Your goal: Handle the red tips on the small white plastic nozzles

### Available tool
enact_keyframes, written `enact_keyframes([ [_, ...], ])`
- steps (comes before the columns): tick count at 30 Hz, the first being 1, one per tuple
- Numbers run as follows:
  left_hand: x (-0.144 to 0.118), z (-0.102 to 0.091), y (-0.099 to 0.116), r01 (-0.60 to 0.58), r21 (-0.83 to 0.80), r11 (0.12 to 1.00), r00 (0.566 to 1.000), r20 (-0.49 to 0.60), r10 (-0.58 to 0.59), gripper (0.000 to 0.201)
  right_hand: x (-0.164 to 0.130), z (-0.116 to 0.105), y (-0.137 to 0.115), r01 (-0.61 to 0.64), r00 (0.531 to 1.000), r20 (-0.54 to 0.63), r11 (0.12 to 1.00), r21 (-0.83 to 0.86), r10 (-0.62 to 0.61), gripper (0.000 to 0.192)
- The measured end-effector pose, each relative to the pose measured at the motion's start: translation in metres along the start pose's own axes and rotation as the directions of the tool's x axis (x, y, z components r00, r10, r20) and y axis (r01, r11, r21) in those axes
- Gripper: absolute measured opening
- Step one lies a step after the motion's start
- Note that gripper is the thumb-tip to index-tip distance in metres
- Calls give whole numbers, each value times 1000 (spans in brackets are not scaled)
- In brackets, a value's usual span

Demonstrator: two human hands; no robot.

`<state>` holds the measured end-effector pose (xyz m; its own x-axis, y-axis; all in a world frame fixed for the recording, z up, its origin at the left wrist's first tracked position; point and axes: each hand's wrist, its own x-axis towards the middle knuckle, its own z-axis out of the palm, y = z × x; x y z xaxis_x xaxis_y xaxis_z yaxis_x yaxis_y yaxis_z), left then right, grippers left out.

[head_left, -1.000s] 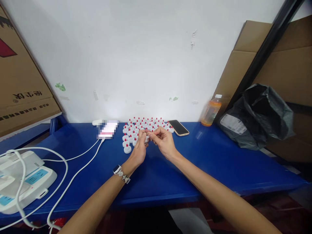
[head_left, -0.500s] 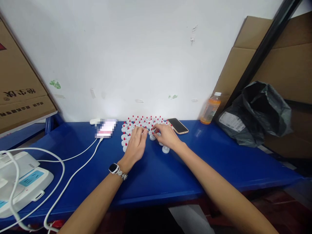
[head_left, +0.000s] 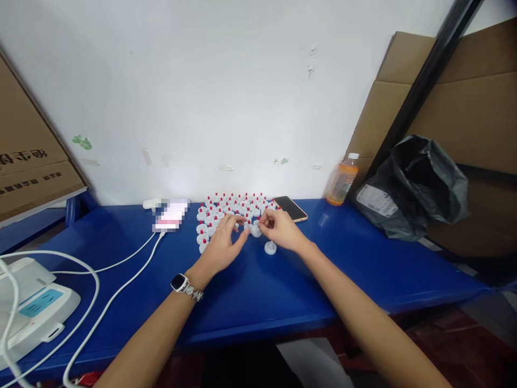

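Several small white caps with red tips (head_left: 226, 209) stand in a cluster on the blue table (head_left: 283, 280) near the wall. My right hand (head_left: 281, 230) pinches one white cap (head_left: 255, 230) just in front of the cluster. My left hand (head_left: 223, 245), with a watch on its wrist, reaches toward the same cap with its fingertips close together; whether it holds anything is unclear. One loose white cap (head_left: 270, 248) lies on the table under my right hand.
A phone (head_left: 291, 208) lies right of the caps, and a blurred phone (head_left: 170, 215) on a white cable (head_left: 121, 280) lies to their left. An orange drink bottle (head_left: 341, 180) and a black bag (head_left: 412, 188) are at right. A white device (head_left: 32, 302) is at left, and cardboard boxes (head_left: 28, 161) are around.
Both hands went down onto the cluster, then lifted and drew together again around one cap. A loose cap now lies on the table by my right hand. The view shifted slightly right.
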<state>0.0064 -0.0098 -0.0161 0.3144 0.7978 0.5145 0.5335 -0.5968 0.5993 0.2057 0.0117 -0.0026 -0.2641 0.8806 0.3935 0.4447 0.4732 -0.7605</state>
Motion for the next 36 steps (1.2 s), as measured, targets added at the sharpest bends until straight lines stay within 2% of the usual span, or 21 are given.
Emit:
enact_keyframes([
  [2,-1,0,2,15,-47,999,1000,7,-15,38,1,7,-6,0,1000,-23,976,216,5,14],
  [4,-1,-1,5,39,-107,993,999,15,-38,37,2,15,-10,5,1000,-23,917,398,5,24],
  [7,0,-8,8,92,-132,987,994,-43,-98,30,4,25,-12,7,1000,-20,872,489,3,30],
  [9,2,-16,7,129,-104,986,981,-131,-142,32,6,27,-12,46,999,-39,927,371,-34,25],
  [11,3,-25,4,149,-66,987,968,-192,-159,34,9,27,-12,134,991,3,987,90,-135,15],
  [12,3,-29,2,152,-51,987,967,-201,-159,36,11,27,-13,190,981,62,978,-82,-186,10],
  [14,3,-36,-2,153,-22,988,969,-194,-155,38,17,30,-17,304,948,213,875,-376,-237,5],
  [16,3,-38,-5,159,-6,987,969,-189,-157,40,24,36,-23,373,921,317,745,-553,-226,10],
  [18,3,-38,-7,165,-2,986,968,-192,-163,42,31,45,-29,404,907,373,658,-635,-197,16],
  [20,3,-37,-8,166,-5,986,966,-199,-163,42,36,55,-32,413,901,400,620,-667,-170,17],
  [25,3,-37,-8,146,-20,989,967,-210,-147,40,38,62,-32,395,909,379,639,-660,-171,12],
  [27,2,-38,-6,138,-46,989,968,-206,-144,39,35,57,-30,368,923,334,695,-618,-191,8],
  [29,2,-38,-4,135,-71,988,968,-201,-147,38,32,50,-27,316,943,261,803,-505,-207,4],
  [32,1,-33,0,162,-125,979,965,-186,-183,41,26,38,-20,164,979,141,977,-140,-144,4],
  [34,0,-25,3,170,-204,964,963,-171,-206,45,21,31,-15,32,992,119,988,152,-51,9],
  [36,0,-14,6,163,-304,939,959,-173,-223,49,16,26,-13,-52,994,107,931,362,14,22],
])
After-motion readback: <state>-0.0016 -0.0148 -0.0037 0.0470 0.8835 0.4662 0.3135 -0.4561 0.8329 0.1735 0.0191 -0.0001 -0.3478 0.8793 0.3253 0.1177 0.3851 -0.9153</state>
